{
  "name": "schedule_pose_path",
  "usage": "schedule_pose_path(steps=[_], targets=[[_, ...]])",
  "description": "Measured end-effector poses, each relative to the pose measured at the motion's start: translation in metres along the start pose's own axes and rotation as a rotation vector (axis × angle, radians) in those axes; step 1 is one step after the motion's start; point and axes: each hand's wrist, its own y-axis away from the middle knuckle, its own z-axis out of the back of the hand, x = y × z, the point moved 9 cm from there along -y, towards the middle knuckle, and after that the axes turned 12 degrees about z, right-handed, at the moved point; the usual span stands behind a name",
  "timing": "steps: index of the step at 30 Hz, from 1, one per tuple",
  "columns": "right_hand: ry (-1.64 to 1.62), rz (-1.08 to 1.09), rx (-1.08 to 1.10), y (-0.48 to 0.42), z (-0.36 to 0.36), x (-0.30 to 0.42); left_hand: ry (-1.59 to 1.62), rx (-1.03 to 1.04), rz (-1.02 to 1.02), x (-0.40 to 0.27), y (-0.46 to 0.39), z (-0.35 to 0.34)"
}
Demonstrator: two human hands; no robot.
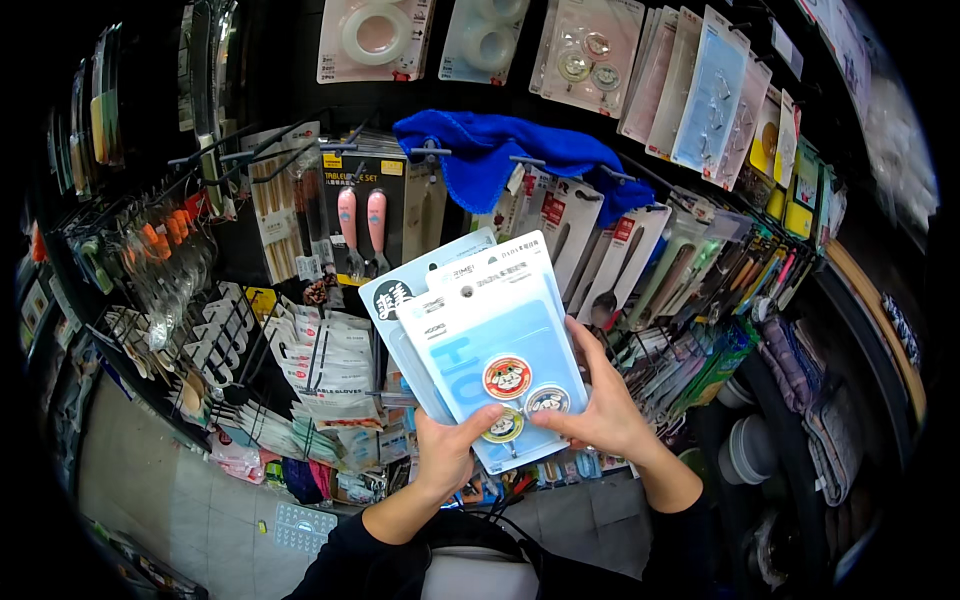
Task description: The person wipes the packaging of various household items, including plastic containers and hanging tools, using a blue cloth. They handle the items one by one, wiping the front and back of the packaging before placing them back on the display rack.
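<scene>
Between my two hands is a small stack of carded adhesive hooks (pixel 480 330). The front card is white and blue, with three round cartoon-faced hooks in red, yellow and dark blue near its lower end. A pale blue card (pixel 386 300) with a black round emblem sticks out behind it to the left. My left hand (pixel 450 446) grips the lower left edge, thumb on the front by the yellow hook. From the right edge my right hand (pixel 600 409) holds the stack, its thumb beside the dark blue hook. Most of my other fingers are hidden behind the cards.
A blue cloth (pixel 517 161) drapes over the display prongs beyond the stack. A pink-handled cutlery set (pixel 361 225), carded spoons (pixel 619 262) and disposable-glove packs (pixel 330 360) hang around it. More hook cards (pixel 709 97) hang at the upper right. Grey folded textiles (pixel 832 442) lie at right.
</scene>
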Motion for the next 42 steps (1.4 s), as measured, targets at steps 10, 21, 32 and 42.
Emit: schedule_pose_path(steps=[10, 21, 32, 42], targets=[[-1.075, -0.135, -0.503, 0.039, 0.001, -0.047, 0.160, 0.082, 0.050, 0.020, 0.004, 0.000], [-1.033, -0.137, -0.433, 0.050, -0.019, -0.049, 0.079, -0.072, -0.068, 0.018, 0.002, 0.011], [-0.967, 0.098, -0.659, 0.041, 0.046, -0.028, -0.005, -0.002, -0.181, -0.016, -0.005, 0.001], [-0.860, 0.235, -0.849, 0.059, 0.090, -0.027, 0.125, 0.107, -0.030, -0.028, -0.020, -0.006]])
